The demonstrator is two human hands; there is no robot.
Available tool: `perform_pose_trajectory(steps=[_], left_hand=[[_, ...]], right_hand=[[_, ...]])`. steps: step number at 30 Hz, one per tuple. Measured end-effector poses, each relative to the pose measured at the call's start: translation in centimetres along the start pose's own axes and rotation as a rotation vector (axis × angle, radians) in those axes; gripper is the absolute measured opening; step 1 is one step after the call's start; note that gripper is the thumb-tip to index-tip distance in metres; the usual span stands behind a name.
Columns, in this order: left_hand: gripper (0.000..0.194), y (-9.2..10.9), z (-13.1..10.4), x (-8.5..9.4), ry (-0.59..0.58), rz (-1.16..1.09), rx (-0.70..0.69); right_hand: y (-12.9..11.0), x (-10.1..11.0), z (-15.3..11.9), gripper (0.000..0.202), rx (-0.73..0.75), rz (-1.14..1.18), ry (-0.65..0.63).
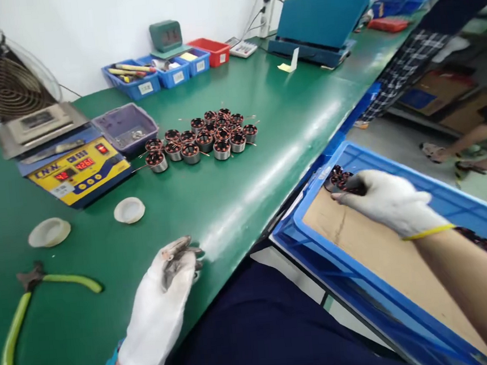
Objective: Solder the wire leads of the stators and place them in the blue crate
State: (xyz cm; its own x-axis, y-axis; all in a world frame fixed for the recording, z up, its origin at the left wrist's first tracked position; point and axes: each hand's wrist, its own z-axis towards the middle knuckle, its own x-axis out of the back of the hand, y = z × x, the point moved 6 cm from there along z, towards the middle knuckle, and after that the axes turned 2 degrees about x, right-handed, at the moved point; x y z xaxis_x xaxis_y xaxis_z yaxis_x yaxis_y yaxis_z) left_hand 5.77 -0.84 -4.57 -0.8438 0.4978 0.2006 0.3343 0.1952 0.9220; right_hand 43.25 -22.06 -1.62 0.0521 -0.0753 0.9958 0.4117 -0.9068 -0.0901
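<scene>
Left hand (156, 309) loosely open, holding nothing over surface (211, 208); right hand (392, 200) curled at coils (337, 179) in bin (463, 209), grip unclear; more coils clustered on surface, others in bin, work seemingly partway, finished share unclear.

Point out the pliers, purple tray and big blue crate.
Pliers (32, 277): head view, metal head.
Purple tray (142, 143): head view, outer wall.
Big blue crate (298, 217): head view, rim at its leftmost corner.
</scene>
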Motion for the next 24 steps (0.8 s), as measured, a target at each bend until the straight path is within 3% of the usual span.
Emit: perform_pose_trajectory(steps=[4, 8, 15, 20, 24], left_hand=[[0.062, 0.1, 0.3, 0.1, 0.005, 0.022, -0.008], [0.061, -1.2, 0.6, 0.8, 0.031, 0.03, 0.049], [0.058, -4.2, 2.8, 1.4, -0.032, -0.113, 0.09], [0.064, -4.7, 2.7, 1.6, -0.024, 0.018, 0.094], [0.061, -4.0, 2.1, 1.3, -0.069, 0.187, 0.032]], right_hand=[[0.7, -5.4, 1.5, 0.038, -0.041, 0.013, -0.115], [0.4, -7.3, 2.0, 0.04, -0.034, 0.014, -0.147], [0.6, -7.7, 2.1, 0.041, -0.054, -0.025, -0.142], [-0.7, -7.6, 2.9, 0.038, -0.035, -0.076, -0.181], [-1.4, -5.2, 3.0, 0.037, 0.003, -0.107, -0.208]])
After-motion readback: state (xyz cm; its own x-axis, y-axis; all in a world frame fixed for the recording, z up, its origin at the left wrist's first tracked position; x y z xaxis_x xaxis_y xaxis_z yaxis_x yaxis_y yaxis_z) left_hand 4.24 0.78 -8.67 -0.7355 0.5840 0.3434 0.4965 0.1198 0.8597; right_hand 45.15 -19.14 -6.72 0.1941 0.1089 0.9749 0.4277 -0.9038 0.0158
